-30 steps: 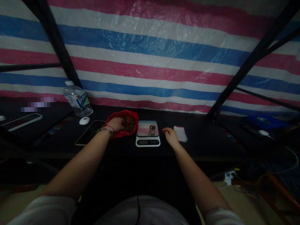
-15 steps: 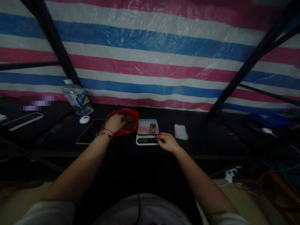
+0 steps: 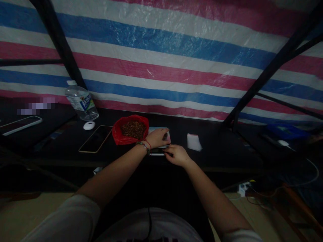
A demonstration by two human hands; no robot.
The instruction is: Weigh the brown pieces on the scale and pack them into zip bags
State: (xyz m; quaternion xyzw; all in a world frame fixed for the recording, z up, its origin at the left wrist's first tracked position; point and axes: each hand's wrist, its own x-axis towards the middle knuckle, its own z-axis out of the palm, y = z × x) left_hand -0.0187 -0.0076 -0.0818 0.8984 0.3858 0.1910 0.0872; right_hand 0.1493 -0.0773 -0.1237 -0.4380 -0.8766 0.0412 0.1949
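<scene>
My left hand (image 3: 157,137) reaches across the digital scale (image 3: 157,154), with fingers and thumb closed around a small metallic cup (image 3: 165,136) on its weighing plate. Most of the cup and much of the plate are hidden by this hand. At the scale's front right corner, my right hand (image 3: 178,155) has its bent fingers and thumb against the edge, beside the dark display. Left of the scale, a red plastic bag (image 3: 117,132) lies with its mouth spread and rolled, full of small brown dried pieces (image 3: 133,129).
A stack of small clear bags (image 3: 194,142) lies right of the scale. On the left are a phone (image 3: 96,138), a white earbud case (image 3: 89,125) and a clear plastic bottle (image 3: 82,102). Black frame bars (image 3: 262,79) slope at both sides before a striped sheet (image 3: 161,67).
My left hand has come out of the red bag and moved right onto the small cup on the scale. My right hand stays at the scale's corner. The view has shifted slightly.
</scene>
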